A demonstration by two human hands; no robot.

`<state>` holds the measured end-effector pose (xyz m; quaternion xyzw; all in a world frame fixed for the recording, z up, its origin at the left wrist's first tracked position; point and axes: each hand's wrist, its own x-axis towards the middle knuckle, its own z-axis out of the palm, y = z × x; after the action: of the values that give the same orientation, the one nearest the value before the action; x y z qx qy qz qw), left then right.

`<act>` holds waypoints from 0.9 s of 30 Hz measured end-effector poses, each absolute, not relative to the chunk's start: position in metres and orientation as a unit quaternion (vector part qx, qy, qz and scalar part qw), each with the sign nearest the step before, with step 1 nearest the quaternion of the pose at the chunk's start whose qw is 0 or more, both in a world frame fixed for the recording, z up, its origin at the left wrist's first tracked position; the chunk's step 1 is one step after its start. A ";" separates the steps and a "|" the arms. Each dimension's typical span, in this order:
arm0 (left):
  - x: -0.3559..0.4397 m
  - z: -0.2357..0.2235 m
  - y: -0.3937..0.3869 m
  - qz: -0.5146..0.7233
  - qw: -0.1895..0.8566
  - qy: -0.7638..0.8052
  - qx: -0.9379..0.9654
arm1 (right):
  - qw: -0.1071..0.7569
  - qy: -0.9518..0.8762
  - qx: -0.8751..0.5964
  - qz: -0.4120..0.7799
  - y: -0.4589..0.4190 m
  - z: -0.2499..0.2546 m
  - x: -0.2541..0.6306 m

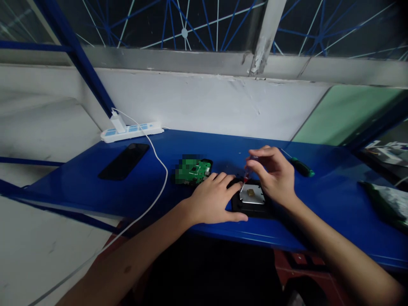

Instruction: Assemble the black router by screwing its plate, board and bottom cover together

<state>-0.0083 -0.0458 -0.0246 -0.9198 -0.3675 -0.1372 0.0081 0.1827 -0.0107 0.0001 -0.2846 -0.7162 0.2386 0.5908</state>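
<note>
A screwdriver [247,171] with a clear purple handle and a red collar is pinched in the fingers of my right hand [276,174]. Its shaft slants down to the left edge of a silver metal plate [256,196]. That plate, with a small gold-brown square on it, sits in a black device housing [251,210]. Lying over the housing's left side, my left hand [214,197] has its fingers spread and its thumb along the near edge. Beyond those fingertips is a green circuit board [194,171], partly pixelated. Exactly where the screwdriver tip rests is too small to tell.
On the blue table [178,142] a black phone [124,161] lies at the left, near a white power strip [132,131]. A white cable [166,170] loops across. A green-handled screwdriver [302,166] and a shiny bag [387,202] are at the right.
</note>
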 end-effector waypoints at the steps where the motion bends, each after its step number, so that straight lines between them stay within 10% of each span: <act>1: -0.008 -0.024 -0.046 -0.136 0.006 -0.368 -0.920 | 0.589 -0.712 -0.291 0.249 -0.011 0.001 0.182; 27: -0.009 -0.025 -0.045 -0.141 0.015 -0.365 -0.920 | 0.549 -0.709 -0.254 0.363 -0.022 0.007 0.183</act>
<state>-0.0086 -0.0452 -0.0247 -0.9203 -0.3645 -0.1413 0.0147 0.1833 -0.0221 0.0067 -0.2543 -0.7087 0.3632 0.5487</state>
